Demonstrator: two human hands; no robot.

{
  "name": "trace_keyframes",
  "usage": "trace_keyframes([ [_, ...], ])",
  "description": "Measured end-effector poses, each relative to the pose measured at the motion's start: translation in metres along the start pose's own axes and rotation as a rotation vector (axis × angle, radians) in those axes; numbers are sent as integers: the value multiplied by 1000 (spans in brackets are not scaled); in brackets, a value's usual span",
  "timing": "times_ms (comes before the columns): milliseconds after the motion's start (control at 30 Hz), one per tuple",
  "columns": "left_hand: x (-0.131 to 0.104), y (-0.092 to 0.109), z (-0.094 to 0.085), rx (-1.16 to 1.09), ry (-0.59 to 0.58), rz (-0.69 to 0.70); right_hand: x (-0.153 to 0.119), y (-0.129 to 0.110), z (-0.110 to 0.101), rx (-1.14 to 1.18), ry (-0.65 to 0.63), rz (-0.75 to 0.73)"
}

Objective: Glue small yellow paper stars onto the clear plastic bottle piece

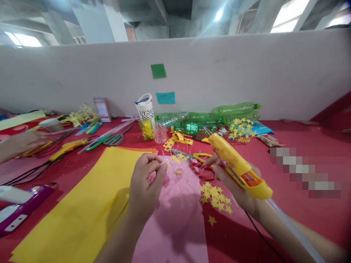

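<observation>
My right hand (240, 186) grips a yellow hot glue gun (229, 151), its nozzle pointing up and left; a clear glue stick (290, 223) sticks out of the back. My left hand (146, 179) is closed in a pinch at the left edge of a clear plastic piece with thin strips (185, 166), which carries several small yellow stars (177, 158). What exactly lies between the fingertips is partly hidden. Below is a pink sheet (175, 233). A heap of yellow paper stars (215, 197) lies on the red table near my right hand. Scissors with red handles (203, 174) lie behind the plastic piece.
Yellow sheets (82, 204) lie at left. Green plastic bottles (205, 117), a white patterned cup (146, 109) and yellow paper scraps (179, 138) stand or lie behind. Another person's hand (24, 142) is at far left, near a second glue gun (70, 148) and a purple device (27, 202).
</observation>
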State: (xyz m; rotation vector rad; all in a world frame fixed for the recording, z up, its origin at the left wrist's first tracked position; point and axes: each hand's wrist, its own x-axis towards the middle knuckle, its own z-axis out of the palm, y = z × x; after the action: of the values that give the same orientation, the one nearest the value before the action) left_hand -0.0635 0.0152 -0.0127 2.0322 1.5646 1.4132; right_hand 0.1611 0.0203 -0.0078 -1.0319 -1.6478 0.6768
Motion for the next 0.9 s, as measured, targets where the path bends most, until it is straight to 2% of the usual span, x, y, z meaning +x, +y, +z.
trace_keyframes([
  [100, 2, -3, 2, 4, 36, 11, 2, 2, 0, -2, -18, 8],
  [233, 2, -3, 1, 36, 71, 82, 7, 4, -1, 6, 17, 90],
  [367, 3, -2, -5, 86, 96, 72, 11, 7, -6, 21, 83, 158],
  [467, 4, 1, -8, 105, 111, 59, 11, 14, -11, 1, 60, 210],
  [567, 2, 12, -6, 108, 48, 148, 7, 28, -16, -14, 20, 242],
  [667, -6, 27, -1, 68, -44, 301, 2, 44, -23, -45, 62, 260],
  [800, -18, 42, 10, 104, -228, 347, 0, 57, -39, -82, 161, 292],
  [900, -21, 51, 21, 192, -300, 393, -2, 62, -47, -86, 185, 315],
])
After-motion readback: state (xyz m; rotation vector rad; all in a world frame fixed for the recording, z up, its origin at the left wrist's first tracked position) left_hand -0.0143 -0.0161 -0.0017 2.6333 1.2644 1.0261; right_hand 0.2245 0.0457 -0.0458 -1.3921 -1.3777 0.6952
